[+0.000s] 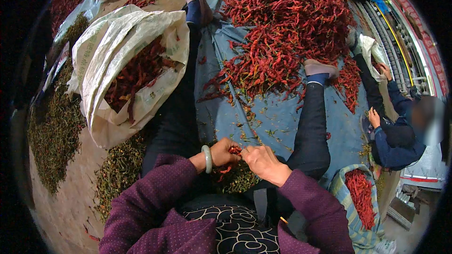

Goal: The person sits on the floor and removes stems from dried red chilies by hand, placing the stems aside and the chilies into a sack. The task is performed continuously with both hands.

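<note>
My left hand (pixel 223 151), with a pale bangle (pixel 207 159) at its wrist, is closed around a few dried red chilies (pixel 235 150). The fingers of my right hand (pixel 263 160) meet them from the other side, pinched at the chilies; what lies between those fingertips is hidden. Just below both hands, a heap of greenish chili stems (pixel 243 180) lies between my thighs. Beyond my hands, a large pile of dried red chilies (pixel 289 31) spreads over a blue tarp (pixel 272 120). By my left leg an open white woven sack (pixel 102 49) holds more dark red chilies (pixel 141 74).
Stem heaps (pixel 56 134) cover the floor (pixel 67 211) at left. A striped woven sack (pixel 340 187) of red chilies stands at right. Another person (pixel 399 144) sits at right, one hand near a white sack (pixel 370 53). My shoes (pixel 319 68) rest beside the chili pile.
</note>
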`<move>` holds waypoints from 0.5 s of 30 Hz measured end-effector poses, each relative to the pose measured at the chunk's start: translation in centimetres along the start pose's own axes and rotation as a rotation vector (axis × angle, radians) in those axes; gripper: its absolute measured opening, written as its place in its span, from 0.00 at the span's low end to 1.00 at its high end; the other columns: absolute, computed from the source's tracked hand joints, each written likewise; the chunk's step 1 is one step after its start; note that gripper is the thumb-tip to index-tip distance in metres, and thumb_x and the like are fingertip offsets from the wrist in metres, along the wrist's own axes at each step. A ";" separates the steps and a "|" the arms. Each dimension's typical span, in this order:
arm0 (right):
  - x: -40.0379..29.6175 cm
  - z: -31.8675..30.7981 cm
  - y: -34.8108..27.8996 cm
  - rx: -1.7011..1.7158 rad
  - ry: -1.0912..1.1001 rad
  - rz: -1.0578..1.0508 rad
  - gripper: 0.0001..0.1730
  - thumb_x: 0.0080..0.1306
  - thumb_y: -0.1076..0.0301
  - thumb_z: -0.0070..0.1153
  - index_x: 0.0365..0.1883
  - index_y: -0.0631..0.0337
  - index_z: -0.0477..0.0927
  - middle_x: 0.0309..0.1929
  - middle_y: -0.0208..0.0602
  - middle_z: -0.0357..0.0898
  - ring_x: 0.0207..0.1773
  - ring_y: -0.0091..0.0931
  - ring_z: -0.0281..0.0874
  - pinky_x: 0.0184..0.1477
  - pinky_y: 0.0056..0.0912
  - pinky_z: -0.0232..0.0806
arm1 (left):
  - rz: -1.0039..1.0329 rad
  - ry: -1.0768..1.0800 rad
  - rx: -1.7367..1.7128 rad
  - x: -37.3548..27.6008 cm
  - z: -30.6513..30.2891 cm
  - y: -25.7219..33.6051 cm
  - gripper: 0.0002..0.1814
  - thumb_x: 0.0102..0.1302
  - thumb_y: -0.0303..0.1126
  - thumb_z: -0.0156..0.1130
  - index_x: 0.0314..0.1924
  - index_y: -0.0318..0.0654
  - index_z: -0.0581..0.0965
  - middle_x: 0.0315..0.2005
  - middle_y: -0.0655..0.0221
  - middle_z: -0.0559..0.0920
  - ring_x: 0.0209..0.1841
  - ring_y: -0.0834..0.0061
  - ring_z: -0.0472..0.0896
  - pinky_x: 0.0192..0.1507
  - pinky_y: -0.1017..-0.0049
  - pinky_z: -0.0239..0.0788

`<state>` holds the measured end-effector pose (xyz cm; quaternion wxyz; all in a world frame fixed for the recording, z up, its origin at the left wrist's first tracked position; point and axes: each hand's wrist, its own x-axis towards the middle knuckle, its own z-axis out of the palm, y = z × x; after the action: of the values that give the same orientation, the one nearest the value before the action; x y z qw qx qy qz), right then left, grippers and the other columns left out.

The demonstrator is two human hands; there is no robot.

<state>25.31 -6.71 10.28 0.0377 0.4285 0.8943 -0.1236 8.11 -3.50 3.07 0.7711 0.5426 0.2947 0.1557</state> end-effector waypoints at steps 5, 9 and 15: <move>0.0 0.7 2.5 0.941 -0.239 0.050 0.06 0.55 0.71 0.57 0.24 0.66 0.76 0.19 0.34 0.74 0.22 0.24 0.69 0.26 0.28 0.62 | -0.072 -0.314 -0.170 -0.2 -1.0 1.0 0.05 0.53 0.21 0.61 0.32 0.30 0.76 0.19 0.75 0.76 0.22 0.86 0.69 0.25 0.79 0.63; 0.2 -1.0 3.0 1.531 -0.550 0.189 0.07 0.58 0.70 0.59 0.29 0.66 0.79 0.22 0.26 0.76 0.27 0.15 0.69 0.30 0.22 0.64 | -0.020 -0.488 -0.301 -0.4 -1.6 2.5 0.05 0.55 0.24 0.62 0.32 0.31 0.77 0.22 0.73 0.78 0.25 0.85 0.73 0.29 0.82 0.65; 3.2 0.6 6.0 0.391 -0.822 0.112 0.11 0.60 0.67 0.52 0.32 0.66 0.80 0.27 0.43 0.79 0.29 0.36 0.77 0.32 0.39 0.67 | -0.067 -0.256 -0.770 -1.1 -1.9 4.3 0.12 0.55 0.30 0.64 0.33 0.29 0.75 0.25 0.62 0.79 0.28 0.74 0.78 0.33 0.77 0.70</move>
<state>27.92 -0.88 8.03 0.3145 0.3906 0.7405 -0.4475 6.39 -1.13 6.88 0.9529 0.2193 0.1342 0.1606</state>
